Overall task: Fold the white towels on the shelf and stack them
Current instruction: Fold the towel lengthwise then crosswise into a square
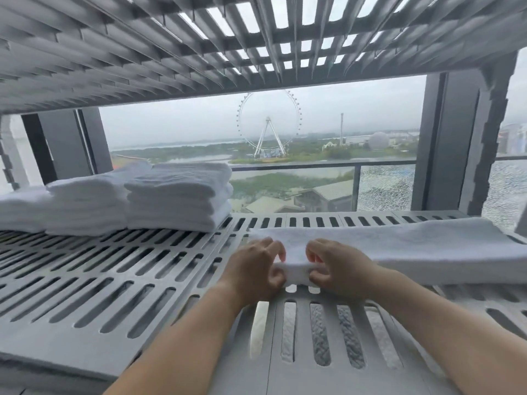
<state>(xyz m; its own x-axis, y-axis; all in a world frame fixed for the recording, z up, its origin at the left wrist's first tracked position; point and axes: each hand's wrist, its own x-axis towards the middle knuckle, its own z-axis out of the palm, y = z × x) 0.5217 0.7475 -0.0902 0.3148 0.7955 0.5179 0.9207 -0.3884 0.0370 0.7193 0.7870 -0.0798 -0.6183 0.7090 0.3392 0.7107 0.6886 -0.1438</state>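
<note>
From the head camera, both hands work at the near left end of a long white towel that lies folded lengthwise into a strip across the right side of the slotted grey shelf. The left hand pinches the strip's end, thumb under the near edge and fingers curled over the top. The right hand holds the same end just beside it in the same pinch, so both hands are closed on the cloth.

The step in hand looks like the crosswise fold: the strip is already narrowed, and its left end is gripped ready to be carried over. The next move probably calls for lifting that end and bringing it rightward along the strip, keeping the edges square so the layers line up.

At the back left of the same shelf, well apart from the hands, stand stacks of folded towels, side by side and touching; the finished piece would likely go there. Through the slots at the near edge, something white and textured shows on a lower level, though what it is cannot be told.
</note>
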